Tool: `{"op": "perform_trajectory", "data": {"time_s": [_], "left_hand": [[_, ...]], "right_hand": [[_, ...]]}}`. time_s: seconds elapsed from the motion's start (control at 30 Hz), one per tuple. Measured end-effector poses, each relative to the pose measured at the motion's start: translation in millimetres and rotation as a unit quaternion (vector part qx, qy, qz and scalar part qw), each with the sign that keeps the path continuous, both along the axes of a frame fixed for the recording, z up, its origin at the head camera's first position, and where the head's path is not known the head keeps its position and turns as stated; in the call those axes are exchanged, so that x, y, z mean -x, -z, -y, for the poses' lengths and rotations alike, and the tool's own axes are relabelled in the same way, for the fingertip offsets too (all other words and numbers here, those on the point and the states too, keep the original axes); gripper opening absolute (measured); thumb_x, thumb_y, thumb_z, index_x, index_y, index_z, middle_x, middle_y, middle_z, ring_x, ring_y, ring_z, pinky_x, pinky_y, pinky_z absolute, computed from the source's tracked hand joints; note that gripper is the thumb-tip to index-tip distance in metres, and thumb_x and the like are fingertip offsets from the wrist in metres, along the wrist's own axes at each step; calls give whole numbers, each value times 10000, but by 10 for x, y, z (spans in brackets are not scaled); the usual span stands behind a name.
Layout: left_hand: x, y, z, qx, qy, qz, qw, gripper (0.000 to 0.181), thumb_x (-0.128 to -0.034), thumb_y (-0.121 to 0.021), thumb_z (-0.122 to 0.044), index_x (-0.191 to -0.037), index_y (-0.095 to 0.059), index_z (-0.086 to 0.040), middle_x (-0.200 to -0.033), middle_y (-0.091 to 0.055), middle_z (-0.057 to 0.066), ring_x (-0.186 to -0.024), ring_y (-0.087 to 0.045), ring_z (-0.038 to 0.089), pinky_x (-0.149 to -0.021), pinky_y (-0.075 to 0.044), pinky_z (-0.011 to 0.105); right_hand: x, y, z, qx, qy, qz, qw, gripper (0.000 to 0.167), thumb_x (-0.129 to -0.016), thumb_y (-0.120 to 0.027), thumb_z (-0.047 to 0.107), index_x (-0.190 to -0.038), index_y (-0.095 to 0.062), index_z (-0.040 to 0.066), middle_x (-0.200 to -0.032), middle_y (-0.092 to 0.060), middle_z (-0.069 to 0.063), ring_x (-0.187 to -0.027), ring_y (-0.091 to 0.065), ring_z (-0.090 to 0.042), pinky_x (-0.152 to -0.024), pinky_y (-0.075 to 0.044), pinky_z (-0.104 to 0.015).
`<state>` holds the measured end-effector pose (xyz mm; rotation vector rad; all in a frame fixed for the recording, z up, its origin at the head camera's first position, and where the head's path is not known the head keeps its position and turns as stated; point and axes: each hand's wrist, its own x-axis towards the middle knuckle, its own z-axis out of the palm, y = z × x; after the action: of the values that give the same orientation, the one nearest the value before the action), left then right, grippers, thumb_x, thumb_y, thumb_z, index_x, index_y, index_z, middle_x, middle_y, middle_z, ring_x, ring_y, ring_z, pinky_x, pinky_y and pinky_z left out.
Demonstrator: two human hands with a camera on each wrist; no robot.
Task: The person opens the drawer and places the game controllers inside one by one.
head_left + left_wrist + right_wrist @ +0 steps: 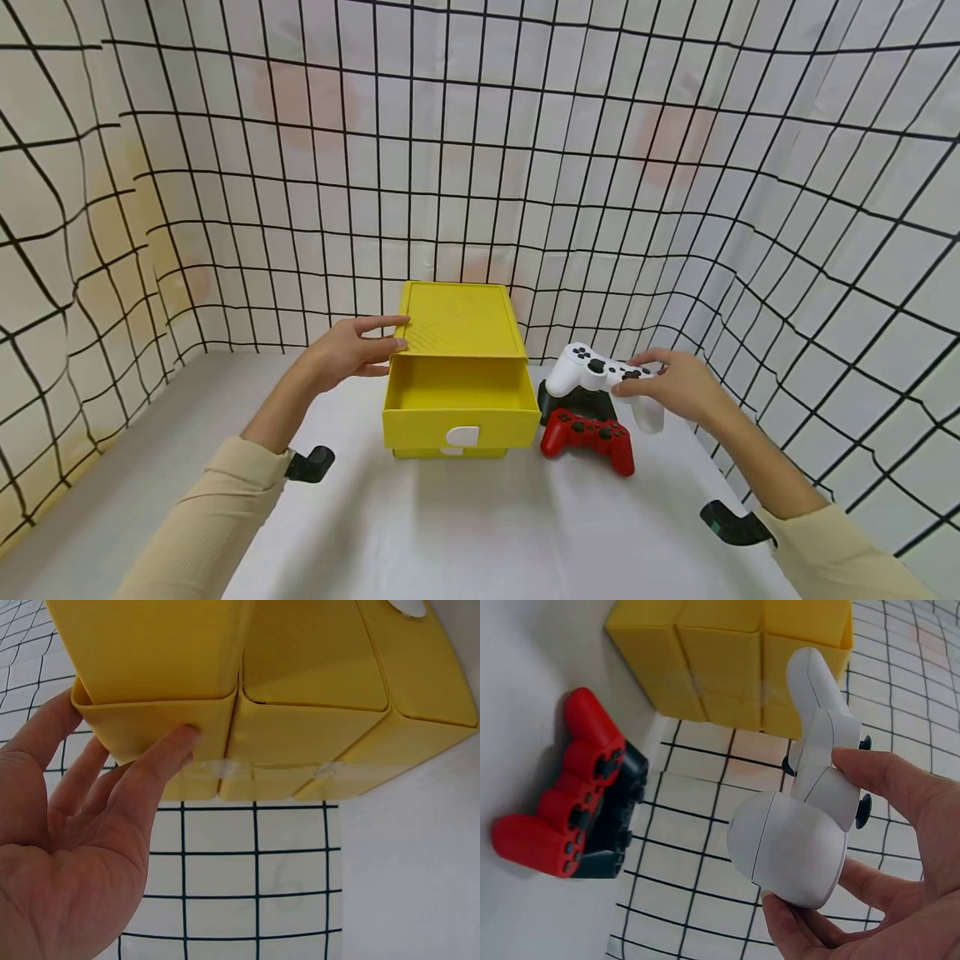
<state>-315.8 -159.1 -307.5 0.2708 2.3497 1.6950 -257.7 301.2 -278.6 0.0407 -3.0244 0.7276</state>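
Observation:
A yellow drawer unit (461, 312) stands on the table, its top drawer (420, 429) pulled out towards me. At its left side is my left hand (348, 354), touching the upper wall with extended fingers (154, 761). My right hand (681, 387) holds a white game controller (566, 371) in the air, pinching it near one grip; the right wrist view shows this controller (799, 832) from its edge. Below it lies a red game controller (588, 437), against a black stand-like object (577, 404) that is partly hidden.
Black wire grid (465, 167) with pale sheeting behind it encloses the table at the back and both sides. The white tabletop (480, 533) extends in front of the drawer unit. A lower drawer with a white handle (452, 452) sits beneath the pulled-out one.

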Motion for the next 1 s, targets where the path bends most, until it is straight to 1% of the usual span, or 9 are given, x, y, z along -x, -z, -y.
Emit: {"op": "perform_trajectory", "data": {"time_s": [0.1,0.23,0.33,0.43,0.57,0.67,0.73,0.87,1.0], "left_hand": [[-1,-5,-8,-15,23,-8,10000,611,-954,-729,-313,-1514,-499,-230,-1471,-560,127,-1368,-533,364,-962,-589,378],[3,-1,-7,-33,-24,17,10000,598,-956,-727,-311,-1508,-508,-237,-1460,-571,122,-1367,-536,356,-961,-589,372],[-1,0,2,-28,-13,22,10000,602,-961,-722,-301,-1515,-498,-229,-1471,-560,130,-1375,-526,363,-959,-589,375],[-4,0,5,-45,22,1,10000,606,-962,-721,-294,-1519,-494,-216,-1483,-546,143,-1381,-516,373,-967,-585,383],[-1,6,3,-60,33,-38,10000,607,-962,-722,-289,-1518,-496,-204,-1486,-543,151,-1375,-522,379,-969,-583,392],[-1,5,-3,-50,7,-28,10000,602,-962,-722,-289,-1515,-500,-211,-1476,-555,142,-1368,-533,367,-963,-587,390],[-1,3,-8,-39,-7,-29,10000,599,-961,-722,-294,-1513,-503,-218,-1471,-560,133,-1366,-536,361,-960,-589,387],[2,10,-5,-30,20,-40,10000,605,-961,-722,-302,-1517,-497,-220,-1477,-557,132,-1371,-531,361,-964,-587,388],[-1,14,8,-85,65,-17,9999,607,-963,-720,-294,-1520,-493,-218,-1485,-548,142,-1380,-522,355,-971,-582,388]], "right_hand": [[-11,-122,58,-24,-61,-83,9999,702,-826,-778,536,-1331,-635,69,-1123,-663,-227,-951,-600,-324,-646,-485,-310],[-10,-270,155,-86,-151,-172,9997,707,-823,-777,552,-1338,-634,90,-1204,-623,-258,-1017,-581,-371,-656,-532,-324],[-10,-347,238,-89,-167,-172,9997,706,-819,-777,554,-1344,-630,105,-1241,-599,-263,-1054,-565,-388,-676,-549,-338],[-21,-406,317,-152,-193,-148,9996,711,-812,-783,557,-1349,-629,118,-1239,-600,-252,-1050,-562,-378,-682,-541,-337],[-31,-460,443,-271,-344,-207,9988,704,-804,-786,559,-1338,-641,124,-1232,-617,-251,-1027,-571,-375,-677,-546,-344],[-40,-484,552,-233,-437,-231,9985,659,-808,-788,531,-1322,-651,142,-1228,-627,-235,-1024,-578,-363,-684,-560,-337],[-49,-495,627,-163,-497,-235,9984,622,-808,-794,500,-1308,-659,156,-1195,-637,-216,-990,-594,-343,-681,-569,-319],[-75,-520,778,-30,-639,-271,9976,582,-805,-804,476,-1284,-672,173,-1132,-652,-177,-929,-604,-298,-666,-551,-286],[-102,-543,941,32,-816,-326,9961,560,-806,-805,474,-1264,-690,173,-1098,-660,-160,-917,-585,-280,-642,-530,-271]]}}
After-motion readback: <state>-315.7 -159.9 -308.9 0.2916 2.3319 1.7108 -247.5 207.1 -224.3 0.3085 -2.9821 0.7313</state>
